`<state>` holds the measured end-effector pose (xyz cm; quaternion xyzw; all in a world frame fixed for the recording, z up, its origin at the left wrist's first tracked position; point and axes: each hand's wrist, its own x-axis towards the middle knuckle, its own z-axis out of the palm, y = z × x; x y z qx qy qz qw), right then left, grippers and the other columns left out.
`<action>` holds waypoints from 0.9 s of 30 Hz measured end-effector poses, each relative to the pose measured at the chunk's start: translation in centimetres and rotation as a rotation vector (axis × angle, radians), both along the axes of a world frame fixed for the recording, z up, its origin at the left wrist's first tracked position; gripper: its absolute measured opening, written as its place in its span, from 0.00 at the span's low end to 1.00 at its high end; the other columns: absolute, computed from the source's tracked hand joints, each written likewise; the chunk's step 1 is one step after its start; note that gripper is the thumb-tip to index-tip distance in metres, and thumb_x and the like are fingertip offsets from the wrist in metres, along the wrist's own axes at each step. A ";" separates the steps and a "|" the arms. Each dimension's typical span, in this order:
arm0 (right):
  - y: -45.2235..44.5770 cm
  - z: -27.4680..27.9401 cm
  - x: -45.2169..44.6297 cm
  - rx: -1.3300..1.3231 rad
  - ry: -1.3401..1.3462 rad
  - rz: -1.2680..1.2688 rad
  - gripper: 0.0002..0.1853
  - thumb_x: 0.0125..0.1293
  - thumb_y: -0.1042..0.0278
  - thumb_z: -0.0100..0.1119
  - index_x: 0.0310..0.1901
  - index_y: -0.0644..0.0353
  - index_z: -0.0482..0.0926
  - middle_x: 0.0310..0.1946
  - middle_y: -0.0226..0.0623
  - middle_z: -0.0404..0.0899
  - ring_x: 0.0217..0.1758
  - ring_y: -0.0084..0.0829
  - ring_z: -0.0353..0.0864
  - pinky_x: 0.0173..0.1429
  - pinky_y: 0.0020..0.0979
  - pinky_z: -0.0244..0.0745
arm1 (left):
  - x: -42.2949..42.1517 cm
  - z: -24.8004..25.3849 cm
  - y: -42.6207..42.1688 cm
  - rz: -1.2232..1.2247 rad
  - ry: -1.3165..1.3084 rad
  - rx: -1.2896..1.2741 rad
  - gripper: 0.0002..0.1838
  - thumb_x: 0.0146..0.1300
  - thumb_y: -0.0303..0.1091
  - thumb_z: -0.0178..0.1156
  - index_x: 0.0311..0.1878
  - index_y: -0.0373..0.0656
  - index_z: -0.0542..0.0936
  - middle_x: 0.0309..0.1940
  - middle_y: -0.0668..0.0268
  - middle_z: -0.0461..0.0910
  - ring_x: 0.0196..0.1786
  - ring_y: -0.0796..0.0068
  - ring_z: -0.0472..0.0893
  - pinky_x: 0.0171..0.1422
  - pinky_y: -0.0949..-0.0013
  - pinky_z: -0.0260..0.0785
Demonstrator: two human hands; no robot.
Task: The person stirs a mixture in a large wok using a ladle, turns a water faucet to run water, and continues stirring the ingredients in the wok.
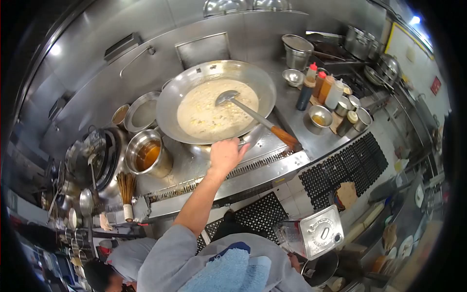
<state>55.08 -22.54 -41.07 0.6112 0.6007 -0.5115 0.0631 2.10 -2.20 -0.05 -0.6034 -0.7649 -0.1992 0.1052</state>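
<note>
A large steel wok (165,114) holds a creamy, pale liquid with small yellow and light pieces. My left hand (226,155) is closed around the handle at the wok's near rim, palm down, with the thumb on the right. A ladle (253,114) with a wooden grip leans across the wok's right rim, its bowl resting in the liquid. Low on the right, my right hand (295,263) shows only in part, beside a lidded square container (321,232) and above a dark pot (321,267). Its fingers are mostly hidden.
Left of the wok stand a pot of amber liquid (149,152), a strainer (142,114) and a bamboo brush (127,194). Squeeze bottles (334,95) and small bowls are on the right counter. Another person in grey (131,258) is at the lower left. Black mats (343,170) lie on the floor.
</note>
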 end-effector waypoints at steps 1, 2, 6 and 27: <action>0.1 -0.4 -0.1 0.044 -0.022 0.052 0.23 0.67 0.47 0.60 0.54 0.54 0.85 0.51 0.48 0.86 0.53 0.56 0.85 0.62 0.47 0.78 | -0.1 -0.2 0.1 0.005 -0.003 0.005 0.25 0.66 0.57 0.62 0.26 0.43 0.81 0.20 0.54 0.82 0.28 0.50 0.84 0.34 0.50 0.76; 0.7 2.2 -1.1 -0.058 -0.015 -0.051 0.24 0.64 0.47 0.65 0.55 0.53 0.86 0.57 0.49 0.84 0.60 0.52 0.83 0.67 0.43 0.75 | -0.3 -0.9 0.3 0.009 0.014 0.049 0.25 0.66 0.57 0.63 0.24 0.44 0.81 0.17 0.55 0.81 0.25 0.51 0.84 0.30 0.52 0.75; 2.3 5.7 -4.4 0.020 0.089 -0.120 0.21 0.66 0.55 0.65 0.56 0.58 0.85 0.46 0.48 0.87 0.52 0.43 0.87 0.59 0.38 0.79 | -0.3 -0.9 0.3 -0.019 -0.020 0.079 0.24 0.67 0.56 0.62 0.26 0.44 0.80 0.19 0.55 0.82 0.24 0.53 0.84 0.29 0.53 0.76; 36.1 48.4 -38.1 1.347 -0.075 1.097 0.34 0.63 0.75 0.64 0.72 0.62 0.66 0.32 0.48 0.79 0.33 0.39 0.82 0.41 0.40 0.79 | -2.1 -3.3 -0.4 -0.300 -0.096 0.235 0.06 0.58 0.29 0.58 0.37 0.40 0.75 0.30 0.61 0.81 0.34 0.64 0.84 0.35 0.62 0.76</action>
